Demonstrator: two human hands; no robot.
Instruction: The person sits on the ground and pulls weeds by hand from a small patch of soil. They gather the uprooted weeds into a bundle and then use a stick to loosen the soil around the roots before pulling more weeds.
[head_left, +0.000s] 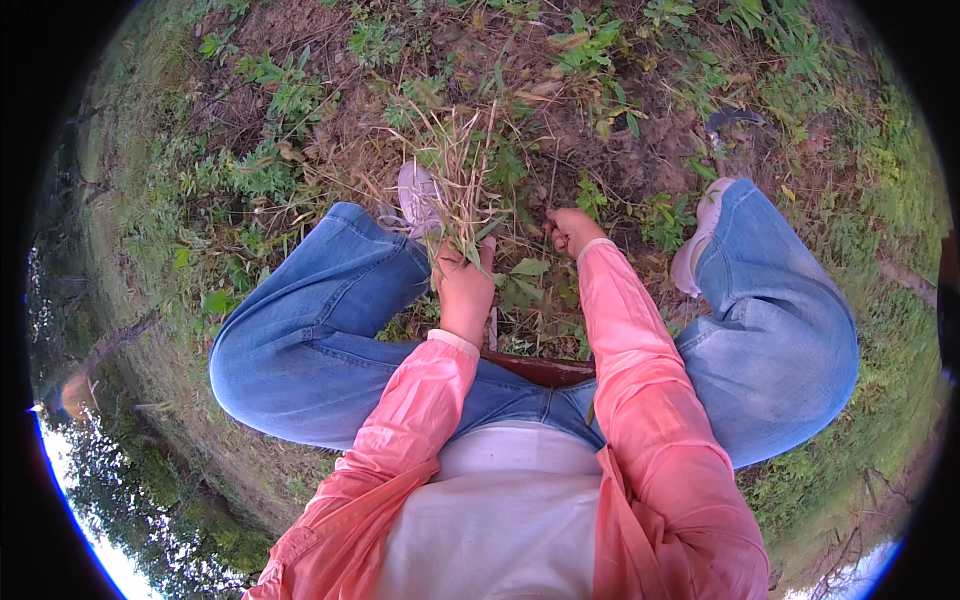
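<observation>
My left hand (465, 289) grips a bunch of dry, straw-coloured grass (463, 176) with some green blades in it. The stalks fan out away from me, above my shoe (418, 196). To the right, my right hand (574, 229) is low over the weedy soil with its fingers curled. Thin stems lie close to its fingertips, but whether it pinches one is too small to tell. A broad-leaved green weed (529, 271) grows between the two hands.
A dark curved blade (731, 118), apparently a sickle, lies on the ground at the upper right. Leafy weeds (289, 94) and bare reddish soil (645, 161) spread ahead. Beneath me shows the reddish-brown edge of a low seat (544, 367). My other shoe (697, 244) is at the right.
</observation>
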